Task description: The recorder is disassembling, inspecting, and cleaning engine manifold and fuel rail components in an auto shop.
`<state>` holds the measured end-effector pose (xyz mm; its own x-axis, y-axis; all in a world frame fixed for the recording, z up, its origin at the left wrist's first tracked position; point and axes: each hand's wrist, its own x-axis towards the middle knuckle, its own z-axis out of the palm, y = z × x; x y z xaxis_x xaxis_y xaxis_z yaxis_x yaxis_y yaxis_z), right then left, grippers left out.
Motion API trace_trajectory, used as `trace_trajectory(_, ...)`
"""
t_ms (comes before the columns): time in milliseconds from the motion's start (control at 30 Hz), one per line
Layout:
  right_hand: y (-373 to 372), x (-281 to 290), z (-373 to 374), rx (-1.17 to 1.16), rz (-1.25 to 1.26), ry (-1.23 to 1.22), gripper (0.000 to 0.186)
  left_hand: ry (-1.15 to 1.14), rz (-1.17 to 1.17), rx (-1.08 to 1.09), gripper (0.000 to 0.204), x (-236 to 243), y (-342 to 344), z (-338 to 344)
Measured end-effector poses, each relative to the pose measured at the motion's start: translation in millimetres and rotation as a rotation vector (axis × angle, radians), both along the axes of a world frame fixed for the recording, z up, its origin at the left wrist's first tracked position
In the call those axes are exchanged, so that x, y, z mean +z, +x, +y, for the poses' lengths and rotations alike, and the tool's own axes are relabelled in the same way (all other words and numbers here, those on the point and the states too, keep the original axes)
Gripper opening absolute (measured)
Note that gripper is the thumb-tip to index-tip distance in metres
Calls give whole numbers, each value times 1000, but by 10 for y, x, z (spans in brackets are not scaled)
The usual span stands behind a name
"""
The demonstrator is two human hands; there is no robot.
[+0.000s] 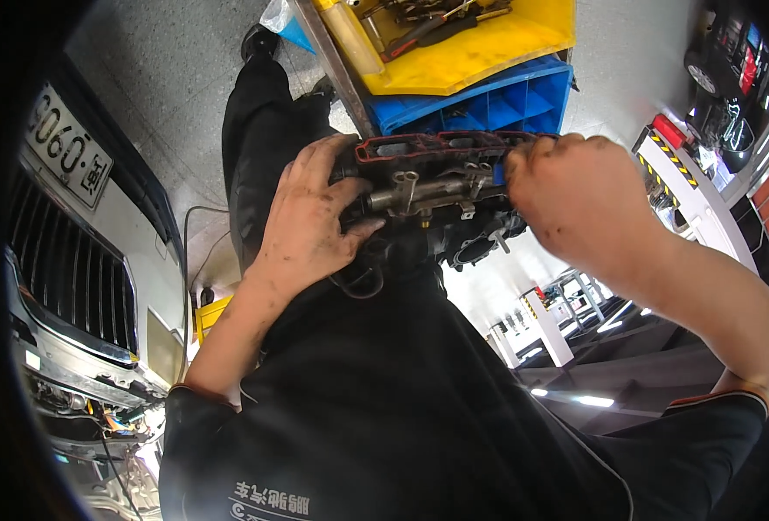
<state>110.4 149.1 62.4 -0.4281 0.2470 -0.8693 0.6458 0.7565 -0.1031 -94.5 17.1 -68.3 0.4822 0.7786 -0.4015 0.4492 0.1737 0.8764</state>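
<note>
A black engine intake manifold with a metal fuel rail along it is held up in front of my body. Red gasket seals line the ports on its upper edge. My left hand grips its left end, thumb and fingers around the body near the rail's end. At the opposite end, my right hand is closed with curled fingers against the manifold. A small blue part shows beside those fingers; their tips are hidden. Both hands have dark smudges. A round opening faces down at the lower right.
Beyond the manifold stand a yellow tray with tools and a blue divided bin. A person's dark-trousered leg is at upper left. A car front with its grille fills the left side. White lift posts rise at right.
</note>
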Motion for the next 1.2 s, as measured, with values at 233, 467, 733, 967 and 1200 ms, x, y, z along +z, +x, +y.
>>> trace_trajectory(233,-147,-257,271,147,-35,-194,11,-96,-53,33,37,-28,36,-11)
trace_trajectory(467,-147,-523,489,346,56,-239,8,-95,-14,11,35,6,55,24)
trace_trajectory(733,-103,-686,590,434,48,-284,23,-98,-13,-2,34,14,58,30)
trace_trajectory(967,-84,-815,656,439,111,-356,24,-106,-10,10,36,8,46,-8)
trace_trajectory(1200,-105,-886,695,466,79,-400,26,-114,-26,25,35,-5,24,-8)
